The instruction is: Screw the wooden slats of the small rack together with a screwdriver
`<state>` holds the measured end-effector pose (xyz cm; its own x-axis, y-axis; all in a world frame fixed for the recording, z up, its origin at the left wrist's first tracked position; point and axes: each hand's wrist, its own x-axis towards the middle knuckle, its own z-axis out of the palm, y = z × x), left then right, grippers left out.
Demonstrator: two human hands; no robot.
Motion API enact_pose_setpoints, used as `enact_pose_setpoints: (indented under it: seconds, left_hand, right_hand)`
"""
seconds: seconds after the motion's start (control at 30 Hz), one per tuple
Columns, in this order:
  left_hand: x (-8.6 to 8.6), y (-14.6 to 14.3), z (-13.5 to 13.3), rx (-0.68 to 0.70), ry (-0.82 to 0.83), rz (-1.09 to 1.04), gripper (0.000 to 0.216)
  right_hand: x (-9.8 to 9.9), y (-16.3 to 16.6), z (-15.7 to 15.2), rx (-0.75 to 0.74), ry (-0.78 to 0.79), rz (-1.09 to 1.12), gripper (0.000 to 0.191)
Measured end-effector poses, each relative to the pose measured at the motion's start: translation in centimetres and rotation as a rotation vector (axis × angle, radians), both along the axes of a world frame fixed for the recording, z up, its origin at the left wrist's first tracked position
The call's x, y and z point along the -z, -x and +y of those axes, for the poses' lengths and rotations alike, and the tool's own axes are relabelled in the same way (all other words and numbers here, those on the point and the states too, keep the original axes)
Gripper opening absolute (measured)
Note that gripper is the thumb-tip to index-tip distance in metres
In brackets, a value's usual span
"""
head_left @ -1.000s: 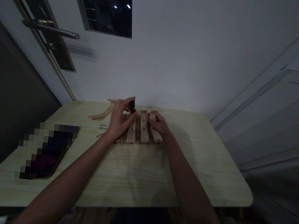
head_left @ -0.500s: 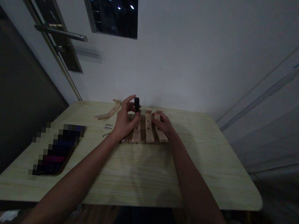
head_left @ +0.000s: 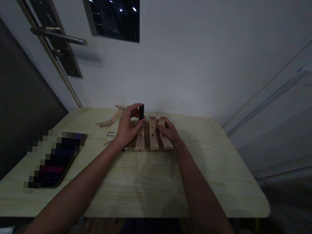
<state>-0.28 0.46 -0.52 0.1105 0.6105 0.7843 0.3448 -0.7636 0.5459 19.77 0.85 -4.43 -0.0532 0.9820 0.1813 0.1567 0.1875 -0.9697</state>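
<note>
The black handle [head_left: 141, 111] stands nearly upright at the far end of the left wooden hook [head_left: 140, 140], pinched by the left hand [head_left: 127, 128]. The right hand [head_left: 171, 132] lies across the right wooden hook [head_left: 167, 142]; whether it grips, I cannot tell. The middle wooden hook [head_left: 153, 137] lies between, all three on a brown board [head_left: 146, 143]. Left are screws [head_left: 110, 135], a loose hook [head_left: 114, 118] farther, a phone [head_left: 61, 158] nearer.

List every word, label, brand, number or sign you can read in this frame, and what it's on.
None can be read.
Phone: screen partly pixelated, no text legible.
Black handle in the left hand: no legible mark.
Lock plate: too dim and blurred to read.
</note>
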Motion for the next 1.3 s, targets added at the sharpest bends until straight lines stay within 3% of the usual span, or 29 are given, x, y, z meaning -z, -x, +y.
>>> enact_pose_setpoints:
  seconds: [0.47,0.67,0.93,1.3]
  left_hand:
    - [-0.62,-0.12,-0.98,0.018,-0.014,0.057,0.056]
    - [-0.61,-0.12,-0.74,0.050,-0.036,0.073,0.056]
    - [-0.52,-0.12,-0.45,-0.104,-0.094,0.085,0.053]
    - [-0.50,-0.15,-0.82,-0.019,-0.026,0.053,0.061]
  right_hand:
    - [0.22,0.09,0.17,0.010,-0.050,0.001,0.035]
    - [0.16,0.04,0.01,0.007,0.007,0.013,0.037]
    - [0.50,-0.02,0.14,-0.012,-0.080,0.013,0.037]
    - [0.55,-0.20,0.39,-0.018,-0.060,0.019,0.036]
